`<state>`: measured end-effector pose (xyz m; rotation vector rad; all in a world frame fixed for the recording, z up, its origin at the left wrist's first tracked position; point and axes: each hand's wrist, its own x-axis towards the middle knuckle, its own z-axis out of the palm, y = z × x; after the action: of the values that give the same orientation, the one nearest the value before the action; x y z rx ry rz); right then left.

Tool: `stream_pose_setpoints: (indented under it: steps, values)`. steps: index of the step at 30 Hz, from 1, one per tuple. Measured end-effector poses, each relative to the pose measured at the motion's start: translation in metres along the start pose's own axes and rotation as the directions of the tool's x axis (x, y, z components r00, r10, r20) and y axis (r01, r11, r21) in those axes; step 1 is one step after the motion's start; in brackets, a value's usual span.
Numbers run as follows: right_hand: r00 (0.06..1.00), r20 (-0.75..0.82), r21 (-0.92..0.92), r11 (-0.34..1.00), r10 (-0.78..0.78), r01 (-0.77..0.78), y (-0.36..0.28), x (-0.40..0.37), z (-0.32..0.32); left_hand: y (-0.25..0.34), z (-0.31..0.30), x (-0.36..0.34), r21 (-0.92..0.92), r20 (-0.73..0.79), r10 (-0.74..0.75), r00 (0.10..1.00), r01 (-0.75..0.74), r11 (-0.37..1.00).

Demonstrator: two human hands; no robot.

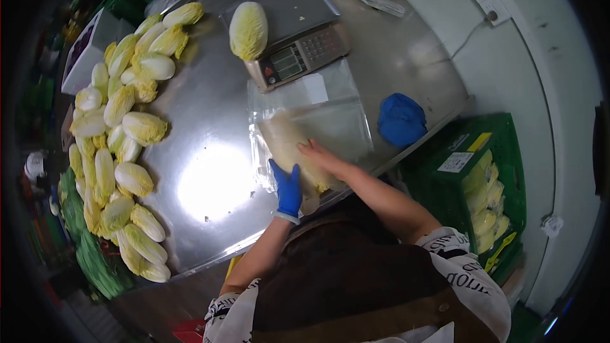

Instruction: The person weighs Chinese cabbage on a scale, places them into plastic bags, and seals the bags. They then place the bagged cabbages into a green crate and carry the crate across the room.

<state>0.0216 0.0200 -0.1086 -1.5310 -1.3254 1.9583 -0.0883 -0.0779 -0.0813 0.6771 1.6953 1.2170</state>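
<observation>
1. A cabbage [283, 143] lies at the near edge of the bench [210, 121], about midway along it. It sits inside a clear bag [343, 130].
2. The left hand [287, 187] wears a blue glove. Its fingers lie pressed together along the cabbage's near side, and whether they grip cannot be told.
3. The right hand [316, 151] is bare and lies flat on top of the cabbage, fingers stretched out.
4. Just beyond the hands lies a flat stack of bags [318, 89], glossy and see-through. It reaches up to the scale [298, 57].
5. The scale has a steel pan and a keypad, and one second cabbage [248, 28] rests on the pan's left side.
6. A heap [121, 127] of loose cabbages runs along the whole left edge. They are oval, pale yellow-green and crinkled, and there are roughly thirty, too crowded for an exact count.
7. A soft, crumpled blue wad [401, 119] sits at the right edge, well apart from the hands.
8. Off the bench to the right stands one green plastic crate [502, 152] with several more cabbages inside.
9. The bench is bare polished steel and glares brightly left of the hands.
</observation>
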Motion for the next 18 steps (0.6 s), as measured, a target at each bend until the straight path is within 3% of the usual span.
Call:
stream_pose_setpoints:
  steps: [1,2,3,4,5,6,8,9,10,12,14,18]
  values:
    - [0.996,-0.048,-0.028,0.996,-0.08,0.079,-0.01,-0.024,-0.014,0.005,0.006,-0.002,0.117,0.071,0.112,0.991,-0.12,0.986]
    - [0.983,-0.095,-0.064,0.986,-0.16,0.154,-0.021,-0.049,-0.028,0.008,0.012,-0.01,0.308,0.142,0.308,0.941,-0.337,0.89]
    - [0.96,-0.089,-0.097,0.961,-0.266,0.258,-0.024,-0.064,-0.046,0.027,0.015,-0.016,0.179,0.274,0.204,0.94,-0.258,0.949]
    - [0.976,-0.13,-0.008,0.984,-0.177,0.177,-0.034,-0.081,-0.071,0.049,0.019,-0.017,0.061,0.412,0.116,0.904,-0.154,0.986]
    - [0.994,-0.099,0.18,0.981,-0.048,0.065,-0.041,-0.1,-0.101,0.059,0.026,-0.011,-0.038,0.472,0.138,0.871,-0.137,0.99]
    - [0.995,-0.082,0.327,0.945,0.053,-0.023,-0.033,-0.114,-0.129,0.049,0.031,0.005,-0.048,0.555,0.297,0.777,-0.327,0.944]
    - [0.997,-0.043,0.454,0.891,0.058,-0.032,-0.013,-0.147,-0.164,0.051,0.046,0.034,0.103,0.6,0.325,0.731,-0.474,0.875]
    - [0.994,0.041,0.446,0.888,0.099,-0.107,-0.003,-0.164,-0.18,0.034,0.053,0.057,0.204,0.588,0.498,0.638,-0.712,0.672]
    - [0.996,0.046,0.453,0.887,0.075,-0.088,0.003,-0.175,-0.18,0.022,0.056,0.077,0.291,0.638,0.517,0.571,-0.8,0.525]
    - [0.998,0.053,0.459,0.887,0.024,-0.046,0.015,-0.199,-0.179,-0.014,0.053,0.112,0.32,0.743,0.388,0.546,-0.798,0.51]
    - [0.996,0.047,0.38,0.921,0.077,-0.089,0.018,-0.208,-0.17,-0.039,0.058,0.133,0.291,0.669,0.359,0.651,-0.673,0.68]
    - [0.983,0.137,0.323,0.933,0.122,-0.161,0.015,-0.199,-0.152,-0.019,0.062,0.129,0.181,0.664,0.213,0.717,-0.431,0.884]
